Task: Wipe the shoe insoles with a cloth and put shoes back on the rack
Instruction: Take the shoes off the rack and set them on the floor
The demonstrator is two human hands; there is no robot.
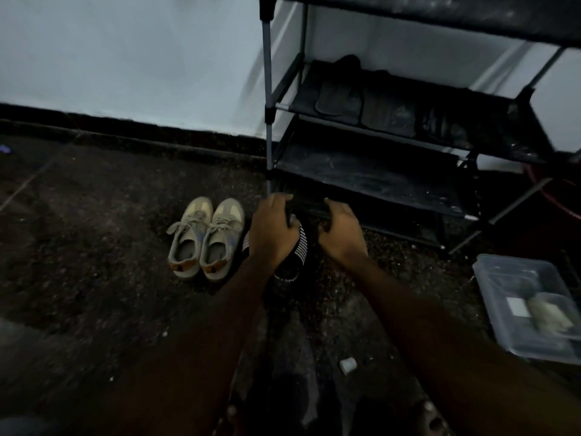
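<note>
Both of my hands are down on the floor in front of the black shoe rack [371, 174]. My left hand [272, 231] grips the top of a black shoe with a white striped collar [300, 247]. My right hand [341, 229] curls over a dark shoe beside it, mostly hidden under the hand. A pair of beige sneakers [206, 237] stands on the floor just left of my hands, toes toward the wall. No cloth shows clearly. Dark shoes [342, 96] lie on the rack's middle shelf.
A clear plastic box [531, 303] with small items sits on the floor at the right. A small white piece [347, 365] lies on the dark speckled floor between my arms. The white wall runs behind the rack and sneakers.
</note>
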